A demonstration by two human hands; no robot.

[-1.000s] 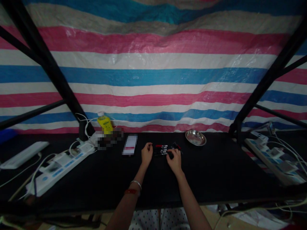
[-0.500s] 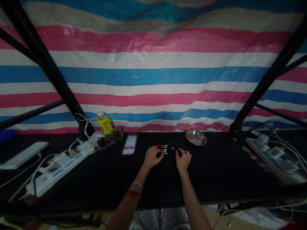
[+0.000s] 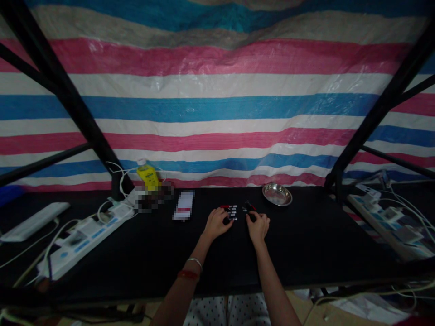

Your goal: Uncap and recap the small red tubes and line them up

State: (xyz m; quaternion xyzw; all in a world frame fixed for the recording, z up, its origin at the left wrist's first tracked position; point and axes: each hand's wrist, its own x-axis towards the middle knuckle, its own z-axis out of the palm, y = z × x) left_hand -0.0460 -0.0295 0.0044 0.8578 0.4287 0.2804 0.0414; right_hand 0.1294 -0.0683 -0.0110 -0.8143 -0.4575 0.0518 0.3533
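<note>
Black pens (image 3: pixel 230 209) lie split now: left hand (image 3: pixel 217 222) has curled onto one, right hand (image 3: pixel 258 225) has pulled another aside on the surface (image 3: pixel 306 244).

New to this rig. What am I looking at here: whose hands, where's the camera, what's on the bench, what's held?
No machine here: a person works with bare hands, filmed by one camera on their head, looking forward and down. The left hand and right hand rest on a black table at a small cluster of pens, red and black. Each hand seems to pinch a dark piece; too small to name. Nearby lie a metal dish, a yellow bottle and a white power strip. A striped tarp hangs behind.
</note>
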